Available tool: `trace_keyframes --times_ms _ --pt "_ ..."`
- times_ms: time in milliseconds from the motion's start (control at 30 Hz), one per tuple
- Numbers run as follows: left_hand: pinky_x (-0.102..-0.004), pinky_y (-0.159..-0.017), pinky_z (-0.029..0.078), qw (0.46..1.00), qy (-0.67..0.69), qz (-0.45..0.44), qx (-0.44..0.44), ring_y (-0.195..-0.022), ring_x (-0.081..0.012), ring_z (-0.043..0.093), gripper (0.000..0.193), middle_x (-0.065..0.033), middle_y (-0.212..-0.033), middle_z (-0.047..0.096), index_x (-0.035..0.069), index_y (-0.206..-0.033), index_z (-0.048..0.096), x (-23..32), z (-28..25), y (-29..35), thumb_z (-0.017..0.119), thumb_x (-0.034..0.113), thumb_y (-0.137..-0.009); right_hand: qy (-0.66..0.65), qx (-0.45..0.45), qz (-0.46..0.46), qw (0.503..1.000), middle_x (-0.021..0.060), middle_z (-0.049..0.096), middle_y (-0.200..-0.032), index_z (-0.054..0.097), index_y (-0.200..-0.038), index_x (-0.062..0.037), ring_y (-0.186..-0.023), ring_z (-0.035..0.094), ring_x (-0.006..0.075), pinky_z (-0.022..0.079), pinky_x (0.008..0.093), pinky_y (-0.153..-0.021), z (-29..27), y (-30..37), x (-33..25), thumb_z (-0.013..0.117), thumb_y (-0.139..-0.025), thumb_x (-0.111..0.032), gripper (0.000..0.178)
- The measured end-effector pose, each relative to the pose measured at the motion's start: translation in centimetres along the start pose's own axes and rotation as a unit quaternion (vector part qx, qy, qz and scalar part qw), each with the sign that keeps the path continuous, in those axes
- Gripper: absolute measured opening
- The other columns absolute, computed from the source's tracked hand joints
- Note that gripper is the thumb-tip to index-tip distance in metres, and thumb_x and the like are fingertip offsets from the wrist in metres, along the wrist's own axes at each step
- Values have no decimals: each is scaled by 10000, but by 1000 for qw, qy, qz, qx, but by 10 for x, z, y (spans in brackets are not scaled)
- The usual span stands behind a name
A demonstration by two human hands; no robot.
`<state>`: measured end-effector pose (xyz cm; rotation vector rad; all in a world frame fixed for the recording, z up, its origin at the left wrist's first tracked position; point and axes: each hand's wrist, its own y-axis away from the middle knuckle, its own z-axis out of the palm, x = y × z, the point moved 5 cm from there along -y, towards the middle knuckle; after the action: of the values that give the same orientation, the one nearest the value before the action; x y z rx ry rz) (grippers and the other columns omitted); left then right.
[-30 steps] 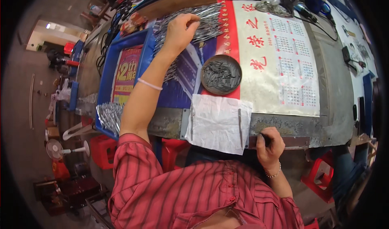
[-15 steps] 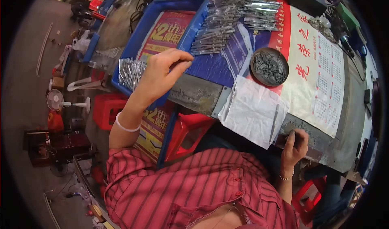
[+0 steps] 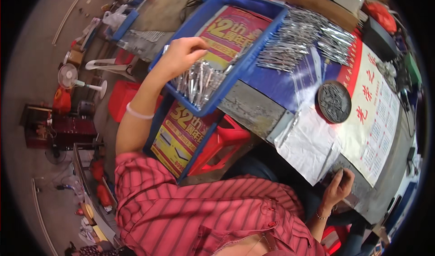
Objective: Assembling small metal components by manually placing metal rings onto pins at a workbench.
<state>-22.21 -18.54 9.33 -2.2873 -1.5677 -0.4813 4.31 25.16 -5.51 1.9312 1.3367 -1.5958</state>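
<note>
My left hand [image 3: 183, 59] is over the near left part of a blue tray [image 3: 267, 35], its fingers curled together toward the thumb. Whether anything small sits in that pinch is hidden. Slim silvery metal pieces [image 3: 198, 85] lie in the tray just below it, on a printed yellow and pink sheet. At the table's near edge, my right hand [image 3: 340, 186] is closed beside a crumpled white paper [image 3: 306, 147]; what its fingers hold does not show. Beyond the paper stands a round dark dish holding short dark grey pieces [image 3: 334, 102].
Many more silvery metal pieces [image 3: 290, 41] lie in rows on a blue sheet right of the tray. A calendar poster [image 3: 371, 133] covers the right of the table. A red stool [image 3: 226, 143] and a second blue tray [image 3: 189, 158] are below the edge.
The view has shifted left, so the table appears farther right. My left hand has moved from the tray's right side to above the metal pieces inside it. My right hand stays at the edge.
</note>
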Motion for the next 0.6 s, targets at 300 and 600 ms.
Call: trace_keyframes --times_ms 300,600 --pt "-365 -748 492 965 -149 21 -214 -827 -283 630 229 -143 -841 660 31 -878 668 -37 93 -78 629 198 -726 45 6 -21 999 -7 475 -771 521 -910 6 -636 395 52 339 181 -557 1 2 8 517 -901 -41 48" --pt "-378 -632 500 952 -124 -49 -275 -700 -271 637 288 -170 -779 655 -22 -783 664 -53 108 -102 611 244 -687 82 10 -34 996 36 510 -791 526 -900 27 -696 457 102 394 218 -631 7 -1 -3 535 -889 -33 62"
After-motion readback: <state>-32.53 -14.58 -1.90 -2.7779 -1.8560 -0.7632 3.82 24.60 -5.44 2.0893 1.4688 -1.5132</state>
